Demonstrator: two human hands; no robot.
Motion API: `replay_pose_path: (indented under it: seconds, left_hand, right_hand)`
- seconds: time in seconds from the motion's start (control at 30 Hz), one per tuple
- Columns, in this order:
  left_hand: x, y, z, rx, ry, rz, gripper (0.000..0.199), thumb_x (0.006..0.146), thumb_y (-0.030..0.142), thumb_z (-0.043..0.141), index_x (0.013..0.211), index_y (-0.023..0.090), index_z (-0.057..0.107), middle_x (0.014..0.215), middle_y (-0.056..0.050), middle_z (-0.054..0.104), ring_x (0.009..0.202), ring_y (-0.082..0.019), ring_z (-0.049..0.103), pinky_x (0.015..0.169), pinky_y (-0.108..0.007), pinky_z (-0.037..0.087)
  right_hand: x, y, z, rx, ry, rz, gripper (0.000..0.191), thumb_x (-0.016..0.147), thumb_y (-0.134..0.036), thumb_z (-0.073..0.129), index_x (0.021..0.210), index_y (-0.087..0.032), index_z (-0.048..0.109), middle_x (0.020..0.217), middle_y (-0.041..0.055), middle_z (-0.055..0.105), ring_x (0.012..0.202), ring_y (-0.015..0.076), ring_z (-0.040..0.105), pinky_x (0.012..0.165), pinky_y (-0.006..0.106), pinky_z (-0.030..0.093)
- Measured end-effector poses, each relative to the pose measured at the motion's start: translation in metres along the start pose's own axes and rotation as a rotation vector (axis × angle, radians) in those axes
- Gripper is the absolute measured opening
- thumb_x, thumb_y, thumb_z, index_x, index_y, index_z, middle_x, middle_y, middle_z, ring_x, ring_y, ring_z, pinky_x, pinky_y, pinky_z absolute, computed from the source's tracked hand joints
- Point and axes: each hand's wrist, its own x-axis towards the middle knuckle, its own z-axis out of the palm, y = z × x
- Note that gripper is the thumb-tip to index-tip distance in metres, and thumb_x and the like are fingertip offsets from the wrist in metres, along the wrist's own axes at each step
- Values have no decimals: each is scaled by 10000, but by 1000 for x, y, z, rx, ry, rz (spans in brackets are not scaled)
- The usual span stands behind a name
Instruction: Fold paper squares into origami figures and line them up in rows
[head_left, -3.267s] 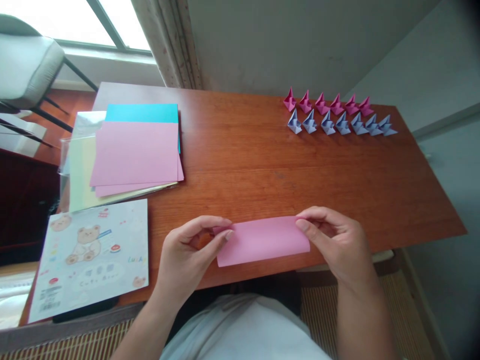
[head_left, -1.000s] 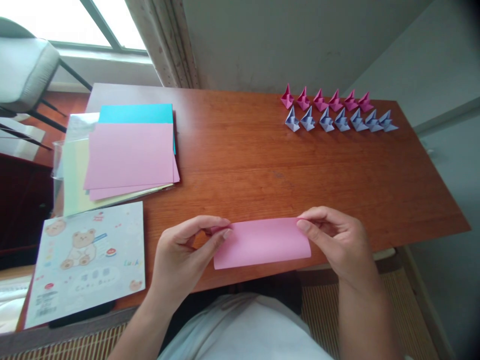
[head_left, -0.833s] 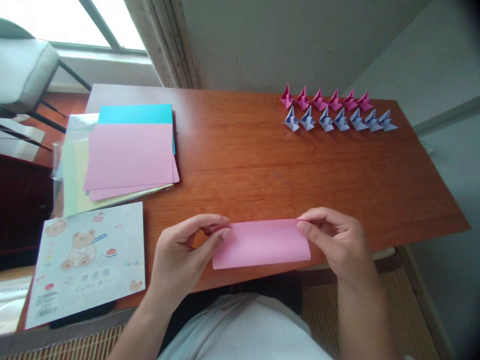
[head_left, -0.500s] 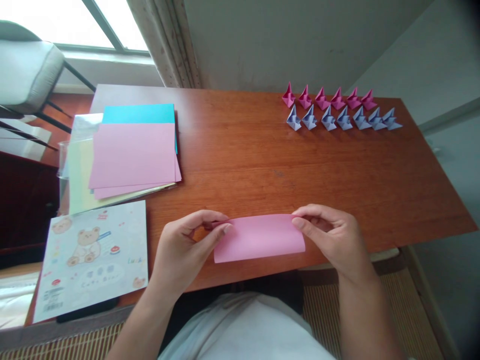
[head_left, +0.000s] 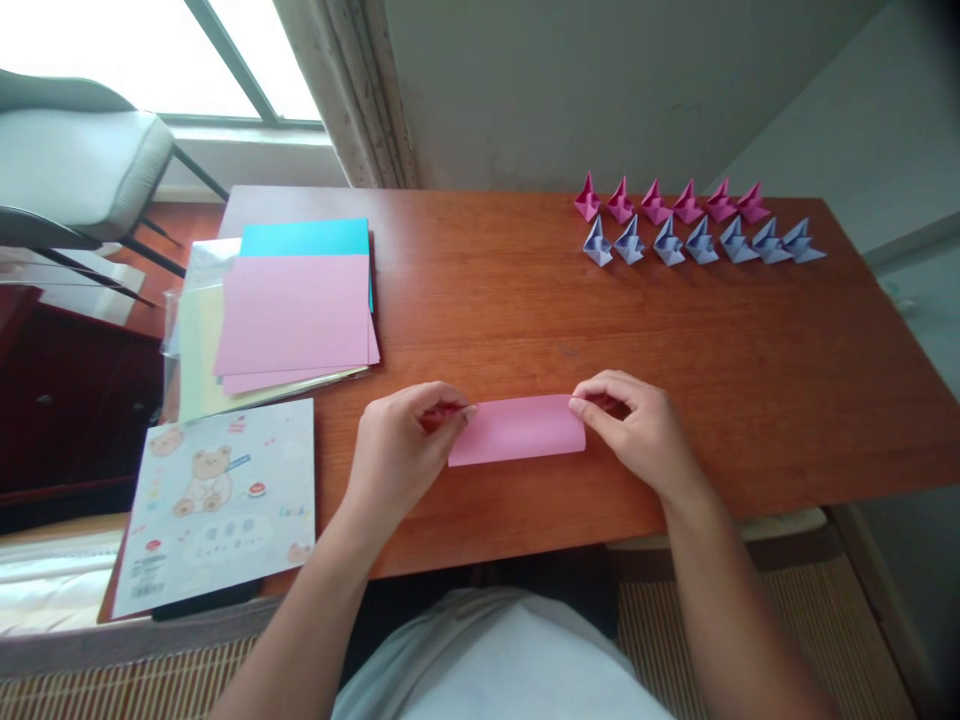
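A pink sheet of paper point(head_left: 519, 432), folded along its far edge into a wide strip, is stretched between both hands above the front of the table. My left hand point(head_left: 411, 440) pinches its far left corner between thumb and fingers. At the far right corner, my right hand point(head_left: 626, 420) has the same kind of pinch. The strip's near edge hangs free toward my body. The tips of several fingers are hidden behind the thumbs and the paper.
On the wooden table point(head_left: 480, 300), pink folded paper figures point(head_left: 656, 205) and pale purple ones point(head_left: 669, 242) stand in two rows at the far right. Stacked pink sheets point(head_left: 296, 315) lie left, over a blue sheet point(head_left: 307, 238). Nearer is a bear-printed pad point(head_left: 225, 530). A chair point(head_left: 82, 160) stands beyond.
Both hands have moved the pink paper forward, away from my body and farther over the table. Their pinches on its corners stay. The view has shifted slightly.
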Motion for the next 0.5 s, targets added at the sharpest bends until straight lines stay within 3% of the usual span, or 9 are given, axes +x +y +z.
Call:
replay_pose_path:
  seconds: [0.27,0.5]
  left_hand:
    - [16,3,3,428,-38,112,149,879,195,604,802,210,731,918,-49,696,859,-212,611,786,-345,460]
    - [17,6,6,546,-44,103,147,914,228,598,842,227,726,965,-60,684,932,-248,600,841,-388,448]
  right_hand:
    - [13,7,7,-208,-28,-76,120,884,-229,651,771,-220,692,816,29,720,799,204,616,731,343,453]
    - [13,4,14,-317,3,-80,113,883,-206,654,773,-227,647,782,26,688,802,224,594,750,363,452]
